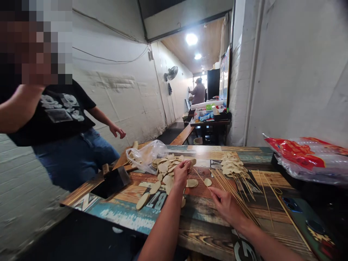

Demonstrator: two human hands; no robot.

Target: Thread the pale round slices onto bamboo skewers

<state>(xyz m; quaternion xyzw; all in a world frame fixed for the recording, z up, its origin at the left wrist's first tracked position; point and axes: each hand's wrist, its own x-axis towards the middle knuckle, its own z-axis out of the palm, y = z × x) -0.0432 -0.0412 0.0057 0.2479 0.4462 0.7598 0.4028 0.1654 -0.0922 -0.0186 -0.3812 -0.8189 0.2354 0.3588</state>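
The left hand's [181,174] fingers pinch a pale beige oval slice [191,161] at their tips, and the right hand [227,206] grips a thin tan wooden stick [201,178] slanting toward it. Just left lies a loose heap of beige slices [163,166]; beside the right hand, a bundle of bare sticks [227,188].

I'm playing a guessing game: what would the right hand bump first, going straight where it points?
The right hand would probably meet the small round slice first, though depth is unclear and it might pass above.
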